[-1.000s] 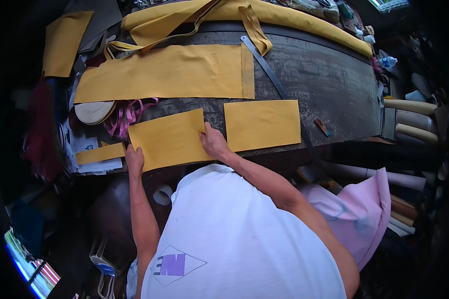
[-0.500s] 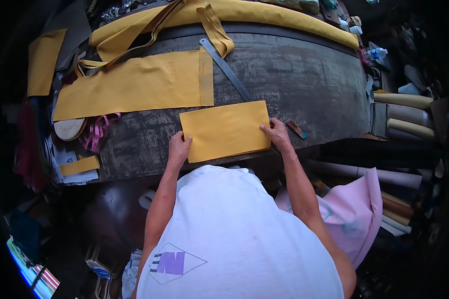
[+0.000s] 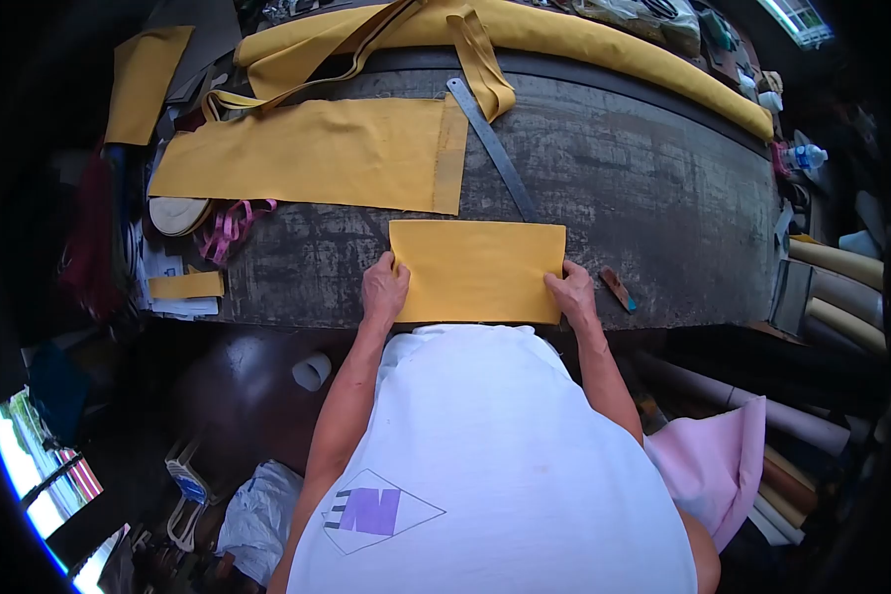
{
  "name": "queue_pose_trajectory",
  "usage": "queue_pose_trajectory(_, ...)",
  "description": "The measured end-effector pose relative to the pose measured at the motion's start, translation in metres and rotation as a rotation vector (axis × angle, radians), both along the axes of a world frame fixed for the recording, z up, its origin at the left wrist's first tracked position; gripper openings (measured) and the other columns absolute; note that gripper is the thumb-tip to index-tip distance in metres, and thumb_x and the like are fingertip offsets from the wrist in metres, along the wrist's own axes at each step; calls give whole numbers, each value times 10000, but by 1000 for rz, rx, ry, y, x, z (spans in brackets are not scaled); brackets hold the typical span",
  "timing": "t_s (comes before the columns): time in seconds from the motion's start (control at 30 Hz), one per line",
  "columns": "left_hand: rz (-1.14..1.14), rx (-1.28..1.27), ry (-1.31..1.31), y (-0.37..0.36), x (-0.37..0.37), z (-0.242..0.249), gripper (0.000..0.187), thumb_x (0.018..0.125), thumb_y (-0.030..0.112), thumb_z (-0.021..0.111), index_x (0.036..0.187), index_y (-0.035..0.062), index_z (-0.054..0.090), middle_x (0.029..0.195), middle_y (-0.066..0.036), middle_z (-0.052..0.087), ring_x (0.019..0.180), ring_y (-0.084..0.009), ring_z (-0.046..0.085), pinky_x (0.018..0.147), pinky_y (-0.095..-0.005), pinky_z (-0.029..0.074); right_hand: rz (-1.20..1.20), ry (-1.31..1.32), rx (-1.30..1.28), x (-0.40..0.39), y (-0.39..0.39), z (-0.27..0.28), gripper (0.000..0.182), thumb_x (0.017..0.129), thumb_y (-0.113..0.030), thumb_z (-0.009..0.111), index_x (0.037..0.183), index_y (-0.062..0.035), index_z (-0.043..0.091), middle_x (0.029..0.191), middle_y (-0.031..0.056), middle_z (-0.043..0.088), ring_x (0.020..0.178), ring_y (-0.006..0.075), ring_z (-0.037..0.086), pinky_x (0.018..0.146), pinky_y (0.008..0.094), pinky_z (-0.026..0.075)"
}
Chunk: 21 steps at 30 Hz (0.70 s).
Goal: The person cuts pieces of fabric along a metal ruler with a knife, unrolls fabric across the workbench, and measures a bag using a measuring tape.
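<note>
Crosswise between the hands: yellow cloth [image 3: 477, 272], long axis running hand to hand, its near long edge toward the body. Left hand [image 3: 385, 289] and right hand [image 3: 573, 293] each pinch a short end, nearly closed, thumbs on top; neither is nearer. Metal ruler [image 3: 493, 148] lies beyond both hands.

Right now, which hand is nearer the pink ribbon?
Left. The left hand grips the left edge of the yellow piece, to the right of the pink ribbon; the right hand is farther off, at the piece's right edge.
</note>
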State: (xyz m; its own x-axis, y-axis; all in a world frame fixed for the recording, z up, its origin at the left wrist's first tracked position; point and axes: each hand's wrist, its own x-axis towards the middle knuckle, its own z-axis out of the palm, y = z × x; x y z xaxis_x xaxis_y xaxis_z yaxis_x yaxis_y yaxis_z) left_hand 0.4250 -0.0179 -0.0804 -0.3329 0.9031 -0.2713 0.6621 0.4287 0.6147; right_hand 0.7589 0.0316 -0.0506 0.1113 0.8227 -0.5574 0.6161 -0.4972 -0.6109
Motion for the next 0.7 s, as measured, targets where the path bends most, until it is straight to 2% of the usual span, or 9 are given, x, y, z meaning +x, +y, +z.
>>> queue_pose_trajectory(0.03,-91,87,97,-3,4,-1,153,903,158,602,919,10,570,838,-212,647,807,-425,637,708,-508,505,2,-3,6,0,0,0,423,787,-197,626,1142,25,684,959,149,735,853,206,702,788,322,534)
queue_pose_trajectory(0.1,-118,150,167,-9,9,-3,144,906,152,613,909,25,545,858,-194,638,798,-413,633,683,-514,498,-13,33,8,2,-2,-2,423,794,-190,625,1156,21,679,971,139,735,859,198,698,795,315,529)
queue_pose_trajectory(0.3,39,156,99,-9,8,-7,164,897,174,628,913,29,552,830,-175,609,774,-419,629,709,-496,516,-11,59,48,-1,-5,0,400,823,-173,610,1166,22,672,996,132,736,874,186,694,805,316,525)
queue_pose_trajectory(0.37,72,63,94,-7,10,-7,205,875,180,655,942,22,541,874,-184,589,824,-416,625,748,-484,522,25,3,79,-1,-5,-2,393,826,-170,604,1156,31,673,997,143,739,874,193,698,808,319,525)
queue_pose_trajectory(0.47,101,88,224,-7,18,-6,313,834,189,700,1000,3,509,987,-206,550,934,-410,600,818,-467,520,33,12,103,-2,-9,-5,441,804,-242,663,1155,25,653,1008,196,708,932,313,684,830,386,519)
queue_pose_trajectory(0.5,114,118,296,-8,21,-4,357,819,192,715,1022,-5,497,1032,-215,535,975,-407,588,843,-461,517,92,-150,220,-6,-16,-7,479,796,-263,696,1172,26,630,1021,206,685,959,334,661,851,409,508)
queue_pose_trajectory(0.53,87,2,268,-7,24,2,464,784,199,750,1066,-22,456,1115,-224,479,1068,-396,541,896,-459,502,161,-303,344,-11,-26,-10,522,788,-284,729,1190,27,607,1035,215,662,985,356,637,871,432,496)
queue_pose_trajectory(0.57,82,-37,290,-5,28,8,463,781,197,747,1074,-16,459,1108,-216,488,1073,-385,542,893,-464,502,235,-447,477,-19,-33,-14,570,780,-304,762,1207,28,584,1048,224,639,1011,377,614,892,455,484)
queue_pose_trajectory(0.7,130,-174,314,3,32,6,430,786,165,718,1105,-15,491,1134,-214,517,1124,-362,532,903,-473,495,134,-453,440,-21,-41,-38,668,735,-345,824,1209,26,533,1073,252,585,1054,435,554,925,513,445)
